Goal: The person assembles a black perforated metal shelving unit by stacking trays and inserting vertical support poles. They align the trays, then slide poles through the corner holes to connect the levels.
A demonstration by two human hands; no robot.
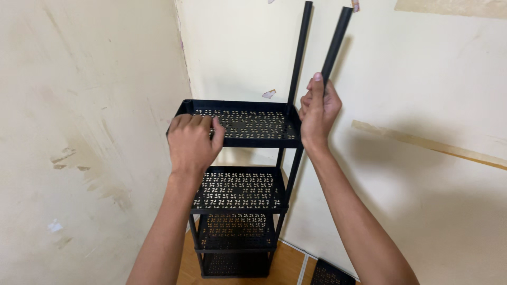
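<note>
Currently fitting post: right hand [318, 112] clamped around loose black tube [335, 43], just beside mounted upright [299, 53]. Left hand [193, 143] grips top shelf [248, 124] front-left edge, steadying rack. Next likely needs tube end aligned over corner socket below grip.

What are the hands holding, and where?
The right hand grips a black pole near its lower end. The left hand grasps the front edge of the rack's top shelf.

Bare forearms, apparently sleeveless; left hand [193, 143], right hand [318, 113].
</note>
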